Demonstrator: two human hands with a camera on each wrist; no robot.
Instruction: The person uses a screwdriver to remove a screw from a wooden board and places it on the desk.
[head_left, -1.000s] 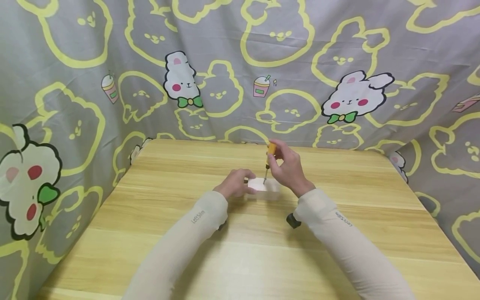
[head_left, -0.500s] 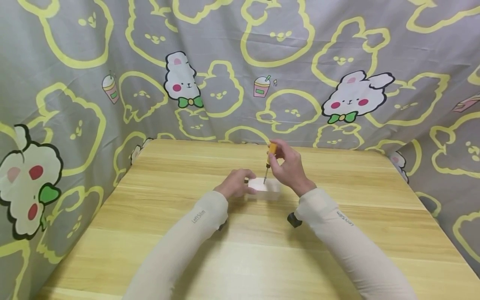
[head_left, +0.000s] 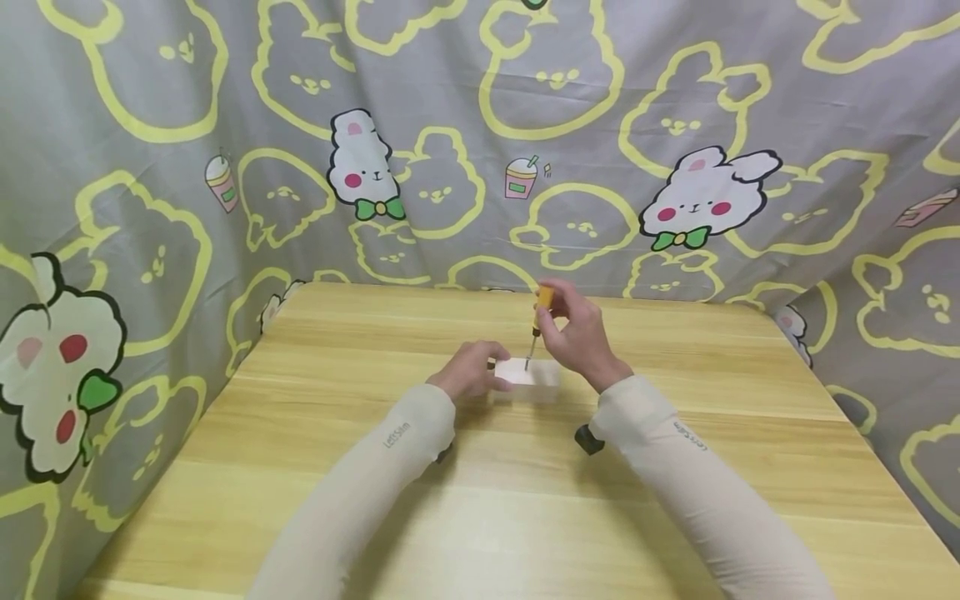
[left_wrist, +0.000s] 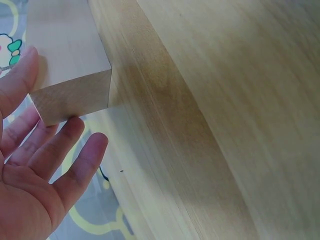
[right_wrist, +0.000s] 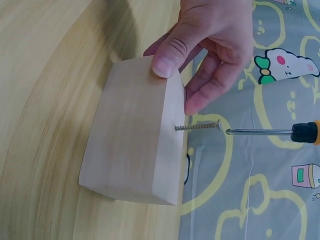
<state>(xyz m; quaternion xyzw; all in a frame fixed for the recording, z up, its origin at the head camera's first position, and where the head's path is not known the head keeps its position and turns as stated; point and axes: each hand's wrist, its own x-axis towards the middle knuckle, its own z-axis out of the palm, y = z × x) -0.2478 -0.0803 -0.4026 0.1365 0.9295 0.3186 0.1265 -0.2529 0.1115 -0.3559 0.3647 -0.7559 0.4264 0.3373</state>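
A pale wooden block (head_left: 528, 390) lies on the table, its end held by my left hand (head_left: 471, 369). In the left wrist view the thumb (left_wrist: 22, 80) presses one side of the block and fingertips touch the other; the little finger extends free. A threaded screw (right_wrist: 197, 126) stands out of the block's top face, most of its length exposed. My right hand (head_left: 581, 333) pinches the yellow handle of a screwdriver (head_left: 545, 297) above the block. In the right wrist view, the screwdriver's tip is lined up with the screw head, a small gap showing between them.
The wood-grain table (head_left: 480, 517) reaches back to a grey curtain (head_left: 450, 92) with yellow outlines and cartoon rabbits. Curtain also hangs along the left and right sides. A black wrist device (head_left: 589, 440) sits under the right sleeve.
The head view has tilted up slightly, so the curtain pattern sits lower. Both hands keep their grips, and the block stays almost in place.
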